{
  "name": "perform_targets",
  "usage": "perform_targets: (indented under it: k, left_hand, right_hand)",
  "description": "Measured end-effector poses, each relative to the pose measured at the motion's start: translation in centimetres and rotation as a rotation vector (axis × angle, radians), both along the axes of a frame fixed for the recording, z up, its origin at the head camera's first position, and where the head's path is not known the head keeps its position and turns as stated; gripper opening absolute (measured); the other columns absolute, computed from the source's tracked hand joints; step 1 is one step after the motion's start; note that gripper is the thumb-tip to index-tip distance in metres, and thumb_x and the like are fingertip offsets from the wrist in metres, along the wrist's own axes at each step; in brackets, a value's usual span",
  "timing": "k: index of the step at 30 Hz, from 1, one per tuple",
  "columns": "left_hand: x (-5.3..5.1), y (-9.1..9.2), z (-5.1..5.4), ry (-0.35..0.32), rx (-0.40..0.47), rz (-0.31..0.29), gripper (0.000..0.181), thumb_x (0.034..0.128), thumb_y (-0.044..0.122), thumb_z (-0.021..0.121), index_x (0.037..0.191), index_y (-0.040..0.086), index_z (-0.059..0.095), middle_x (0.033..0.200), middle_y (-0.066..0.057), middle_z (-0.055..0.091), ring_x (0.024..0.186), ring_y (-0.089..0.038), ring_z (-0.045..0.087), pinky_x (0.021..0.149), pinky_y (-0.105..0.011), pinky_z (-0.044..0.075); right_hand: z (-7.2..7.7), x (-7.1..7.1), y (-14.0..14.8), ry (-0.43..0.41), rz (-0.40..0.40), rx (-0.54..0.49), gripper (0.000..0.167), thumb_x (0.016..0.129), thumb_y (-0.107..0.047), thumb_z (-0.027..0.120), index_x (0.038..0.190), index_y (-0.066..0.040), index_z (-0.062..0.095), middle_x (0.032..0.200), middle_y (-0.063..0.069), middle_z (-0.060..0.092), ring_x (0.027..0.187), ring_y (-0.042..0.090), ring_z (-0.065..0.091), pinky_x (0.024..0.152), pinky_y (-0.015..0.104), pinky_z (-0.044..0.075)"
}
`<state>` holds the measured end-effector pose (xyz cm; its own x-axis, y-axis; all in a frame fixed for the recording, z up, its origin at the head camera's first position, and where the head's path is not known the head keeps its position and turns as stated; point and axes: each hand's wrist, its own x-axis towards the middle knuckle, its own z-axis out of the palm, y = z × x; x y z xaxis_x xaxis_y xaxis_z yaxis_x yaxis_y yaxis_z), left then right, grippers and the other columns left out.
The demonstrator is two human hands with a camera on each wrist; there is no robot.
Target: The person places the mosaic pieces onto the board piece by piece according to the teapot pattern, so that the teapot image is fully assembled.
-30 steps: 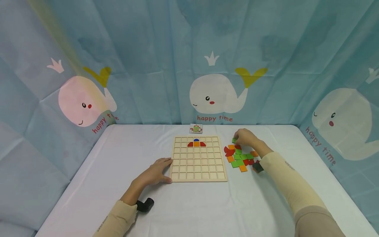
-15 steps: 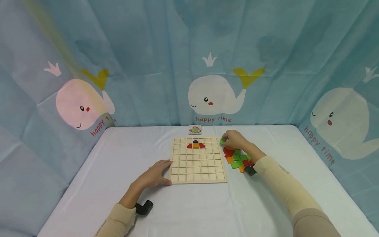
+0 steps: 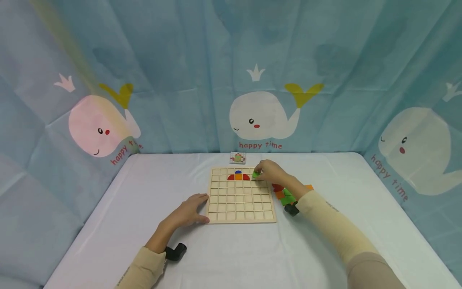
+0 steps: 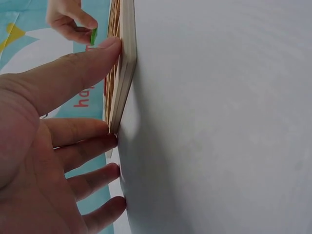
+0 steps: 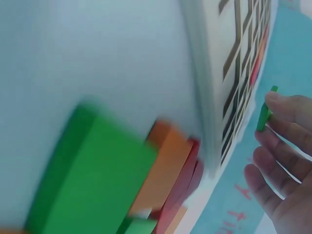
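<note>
just right of the frame's centre, the right hand (image 3: 271,171) pinches a thin, flat green tile (image 3: 254,175) above the pale wooden board (image 3: 240,199) of square cells, whose left edge the left hand (image 3: 189,210) touches with fingers spread.

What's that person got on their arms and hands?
The left hand and right hand are bare. Both sleeves are pale beige with tiny dark lettering; the right one turns browner higher up. A black gadget sticks out by each wrist.
</note>
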<state>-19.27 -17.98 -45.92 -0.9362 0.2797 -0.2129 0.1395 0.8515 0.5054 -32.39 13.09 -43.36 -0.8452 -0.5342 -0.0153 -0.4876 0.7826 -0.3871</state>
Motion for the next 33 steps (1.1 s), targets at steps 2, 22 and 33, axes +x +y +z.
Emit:
perform_targets:
  k: [2, 22, 33]
  left_hand:
    - [0.0, 0.0, 0.1, -0.001, -0.008, -0.003, 0.085, 0.0747, 0.025, 0.084, 0.146, 0.001, 0.042, 0.153, -0.019, 0.039, 0.144, -0.041, 0.03, 0.115, -0.061, 0.027]
    - [0.0, 0.3, 0.2, -0.006, -0.029, -0.005, 0.085, 0.0753, 0.026, 0.083, 0.146, 0.002, 0.043, 0.154, -0.015, 0.039, 0.146, -0.038, 0.028, 0.116, -0.059, 0.027]
    - [0.1, 0.3, 0.4, -0.008, -0.04, -0.02, 0.084, 0.0759, 0.024, 0.083, 0.146, 0.001, 0.042, 0.154, -0.016, 0.038, 0.146, -0.038, 0.028, 0.115, -0.057, 0.029]
  right_hand:
    - [-0.1, 0.0, -0.7, 0.012, 0.022, 0.007, 0.024, 0.085, -0.016, 0.075, 0.105, -0.003, 0.075, 0.097, 0.009, 0.069, 0.092, 0.023, 0.063, 0.087, 0.039, 0.054]
    - [-0.6, 0.5, -7.0, 0.029, 0.15, 0.073, 0.021, 0.085, -0.016, 0.073, 0.103, -0.005, 0.075, 0.096, 0.005, 0.067, 0.084, 0.016, 0.058, 0.077, 0.031, 0.051]
    - [-0.9, 0.6, -8.7, 0.022, 0.18, 0.12, 0.016, 0.086, -0.015, 0.072, 0.099, -0.008, 0.075, 0.097, 0.004, 0.072, 0.084, 0.015, 0.063, 0.077, 0.03, 0.054]
